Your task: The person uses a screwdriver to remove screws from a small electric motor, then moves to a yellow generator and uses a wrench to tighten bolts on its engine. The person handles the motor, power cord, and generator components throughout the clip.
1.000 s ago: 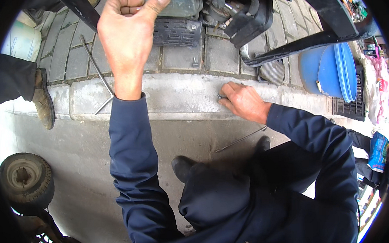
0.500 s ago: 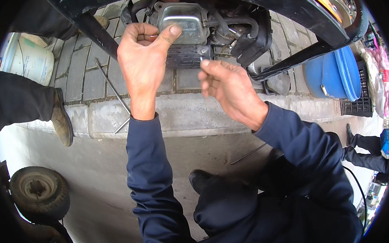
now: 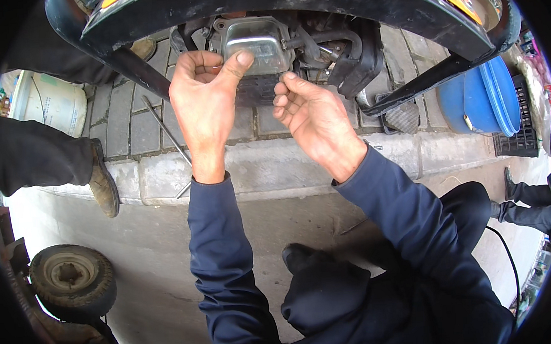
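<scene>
At the far left a white plastic drum [image 3: 47, 103] is seen on the grey brick paving [image 3: 123, 121], with another person's dark shoe [image 3: 105, 184] resting on the concrete kerb [image 3: 263, 169] and a small worn rubber wheel [image 3: 72, 279] lying below on the road. A thin steel rod [image 3: 164, 131] is laid across the bricks. The left hand [image 3: 203, 107] is raised to the shiny pressed-metal engine cover [image 3: 253, 45] under the black-and-orange machine body [image 3: 317, 8]; its fingers are curled, the thumb pressed against the cover's lower left edge, though a full grasp cannot be confirmed. The right hand [image 3: 313, 120] is held just beside the cover's lower right corner, fingers bent and loosely parted — something small may be pinched at the tips, but this cannot be told. The cover is judged stiff, fairly light and probably oily — best gripped by its rimmed edges. Farther right stacked blue plastic basins [image 3: 480, 96] are stood.
</scene>
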`<state>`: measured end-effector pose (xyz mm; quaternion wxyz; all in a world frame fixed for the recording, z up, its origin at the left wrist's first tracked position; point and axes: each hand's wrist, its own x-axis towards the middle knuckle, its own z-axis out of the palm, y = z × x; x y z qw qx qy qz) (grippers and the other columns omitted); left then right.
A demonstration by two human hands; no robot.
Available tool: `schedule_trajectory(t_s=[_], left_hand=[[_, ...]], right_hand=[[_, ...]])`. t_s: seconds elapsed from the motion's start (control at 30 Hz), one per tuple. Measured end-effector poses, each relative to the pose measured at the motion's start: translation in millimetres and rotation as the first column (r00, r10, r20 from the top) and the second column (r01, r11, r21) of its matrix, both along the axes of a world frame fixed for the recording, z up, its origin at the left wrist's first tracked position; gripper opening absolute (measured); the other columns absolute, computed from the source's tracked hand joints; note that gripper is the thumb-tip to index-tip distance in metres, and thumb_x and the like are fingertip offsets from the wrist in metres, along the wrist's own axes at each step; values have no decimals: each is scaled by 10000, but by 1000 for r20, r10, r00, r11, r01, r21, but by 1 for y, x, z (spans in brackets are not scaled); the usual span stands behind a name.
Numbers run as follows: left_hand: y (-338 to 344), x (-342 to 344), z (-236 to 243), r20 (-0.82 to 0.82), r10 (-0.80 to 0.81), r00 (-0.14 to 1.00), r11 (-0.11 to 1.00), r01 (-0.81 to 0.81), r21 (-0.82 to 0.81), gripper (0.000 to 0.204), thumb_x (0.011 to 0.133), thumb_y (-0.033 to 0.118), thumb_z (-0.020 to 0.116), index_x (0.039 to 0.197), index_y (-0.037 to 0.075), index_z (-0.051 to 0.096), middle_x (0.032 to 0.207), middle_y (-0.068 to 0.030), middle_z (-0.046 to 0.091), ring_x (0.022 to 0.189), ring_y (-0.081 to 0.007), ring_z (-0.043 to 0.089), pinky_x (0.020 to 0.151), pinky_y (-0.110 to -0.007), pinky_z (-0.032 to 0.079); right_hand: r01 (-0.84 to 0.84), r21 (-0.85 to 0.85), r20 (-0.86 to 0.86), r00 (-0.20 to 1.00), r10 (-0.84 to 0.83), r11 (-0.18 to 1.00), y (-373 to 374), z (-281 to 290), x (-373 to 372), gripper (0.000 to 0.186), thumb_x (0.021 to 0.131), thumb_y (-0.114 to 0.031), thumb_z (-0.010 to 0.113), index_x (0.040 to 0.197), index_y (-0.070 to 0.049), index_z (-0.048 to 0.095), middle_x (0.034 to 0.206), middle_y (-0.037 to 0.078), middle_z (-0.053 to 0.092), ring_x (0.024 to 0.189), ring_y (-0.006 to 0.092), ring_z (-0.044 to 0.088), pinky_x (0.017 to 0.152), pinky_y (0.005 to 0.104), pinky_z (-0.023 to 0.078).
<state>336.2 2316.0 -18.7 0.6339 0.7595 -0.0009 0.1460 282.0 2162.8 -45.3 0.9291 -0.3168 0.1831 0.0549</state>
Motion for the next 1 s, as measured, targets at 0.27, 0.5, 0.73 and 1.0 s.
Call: schedule_trajectory(t_s=[0.27, 0.5, 0.73, 1.0], left_hand=[[-2, -2, 4, -4, -10, 1000, 1000, 10, -16, 419, 784, 266, 917, 927, -22, 648, 766, -38, 653, 684, -99, 582, 647, -252, 494], [-1, -4, 9, -12, -29, 1000, 999, 29, 45, 367, 848, 228, 886, 952, -5, 623, 805, -55, 663, 699, -107, 638, 658, -246, 545], [-4, -4, 6, 14, -30, 999, 999, 30, -42, 367, 824, 208, 893, 947, -3, 619, 773, -40, 654, 687, -88, 594, 643, -233, 494], [-2, -6, 9, -8, -27, 1000, 998, 27, 59, 373, 880, 232, 864, 989, -17, 609, 846, -77, 678, 730, -128, 665, 678, -265, 568]], right_hand=[[104, 592, -86, 994, -66, 799, 16, -2, 5, 160, 1104, -150, 494, 1022, -25, 551, 870, 69, 604, 750, 163, 571, 711, 319, 527], [116, 701, -67, 993, -97, 704, 15, 0, 7, 217, 1126, -188, 452, 1023, -17, 535, 833, 67, 587, 745, 163, 563, 704, 315, 522], [149, 581, -48, 988, -149, 800, 24, 1, 3, 175, 1100, -137, 506, 1003, -9, 575, 864, 77, 616, 792, 172, 597, 767, 330, 558], [183, 699, -127, 983, -132, 691, 23, 2, 4, 166, 1098, -118, 507, 1010, 5, 577, 852, 89, 621, 773, 180, 613, 755, 320, 573]])
